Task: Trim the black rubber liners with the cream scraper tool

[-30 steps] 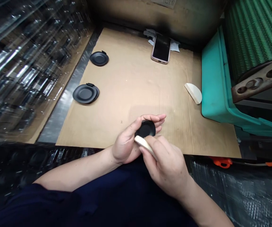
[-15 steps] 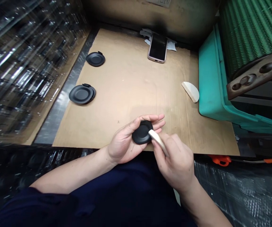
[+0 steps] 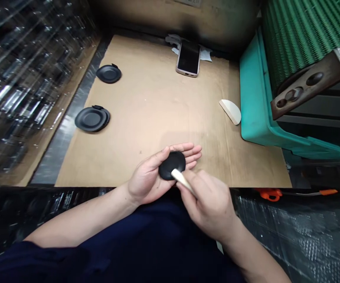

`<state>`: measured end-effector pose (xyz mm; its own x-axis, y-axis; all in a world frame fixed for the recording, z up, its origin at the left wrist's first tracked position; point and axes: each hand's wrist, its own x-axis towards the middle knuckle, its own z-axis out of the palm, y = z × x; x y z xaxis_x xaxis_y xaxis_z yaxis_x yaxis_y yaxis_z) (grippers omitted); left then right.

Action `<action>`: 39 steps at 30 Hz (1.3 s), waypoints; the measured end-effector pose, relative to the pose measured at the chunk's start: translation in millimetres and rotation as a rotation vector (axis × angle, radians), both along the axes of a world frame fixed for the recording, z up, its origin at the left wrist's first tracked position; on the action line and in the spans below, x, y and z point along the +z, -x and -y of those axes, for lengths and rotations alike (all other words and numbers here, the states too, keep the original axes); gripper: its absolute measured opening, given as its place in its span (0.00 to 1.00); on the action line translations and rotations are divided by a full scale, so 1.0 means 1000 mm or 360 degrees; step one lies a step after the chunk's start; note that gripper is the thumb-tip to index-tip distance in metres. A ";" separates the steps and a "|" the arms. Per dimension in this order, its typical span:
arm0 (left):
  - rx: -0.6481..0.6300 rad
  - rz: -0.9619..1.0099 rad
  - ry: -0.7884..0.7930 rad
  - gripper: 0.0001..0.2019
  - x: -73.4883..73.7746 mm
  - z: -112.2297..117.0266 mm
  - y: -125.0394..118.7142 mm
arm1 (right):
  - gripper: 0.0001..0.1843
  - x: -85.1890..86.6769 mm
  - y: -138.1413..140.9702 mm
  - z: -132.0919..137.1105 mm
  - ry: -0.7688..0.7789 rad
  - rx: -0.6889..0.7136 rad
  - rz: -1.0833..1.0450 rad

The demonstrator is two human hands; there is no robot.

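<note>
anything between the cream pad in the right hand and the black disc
Nothing visible: the cream curved pad in the right hand already touches the matte black round disc cradled in the left hand.

Head view, looking down-forward, close.

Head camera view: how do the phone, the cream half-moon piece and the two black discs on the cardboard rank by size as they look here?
1. Nearer black disc
2. Phone
3. Farther black disc and cream half-moon piece: they look alike, so unranked.

Differing nearness to the camera makes this order unsure.
</note>
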<state>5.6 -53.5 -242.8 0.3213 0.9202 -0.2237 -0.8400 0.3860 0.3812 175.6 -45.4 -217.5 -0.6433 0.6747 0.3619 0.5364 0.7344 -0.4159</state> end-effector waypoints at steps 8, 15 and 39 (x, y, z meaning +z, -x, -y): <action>-0.0009 0.0022 -0.0056 0.23 -0.003 0.000 0.000 | 0.13 -0.010 0.002 0.003 -0.0099 -0.0255 -0.0054; 0.0009 -0.0031 -0.0154 0.34 0.004 -0.001 0.000 | 0.13 -0.002 0.012 0.020 0.0092 0.0149 -0.0249; -0.0040 0.0107 -0.0057 0.31 0.001 0.001 0.003 | 0.14 0.008 -0.001 -0.002 -0.0405 -0.0247 0.0036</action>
<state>2.8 -54.8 -242.1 0.3576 0.9187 -0.1678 -0.8544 0.3944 0.3383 176.9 -43.8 -209.5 -0.5492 0.6552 0.5187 0.6576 0.7219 -0.2156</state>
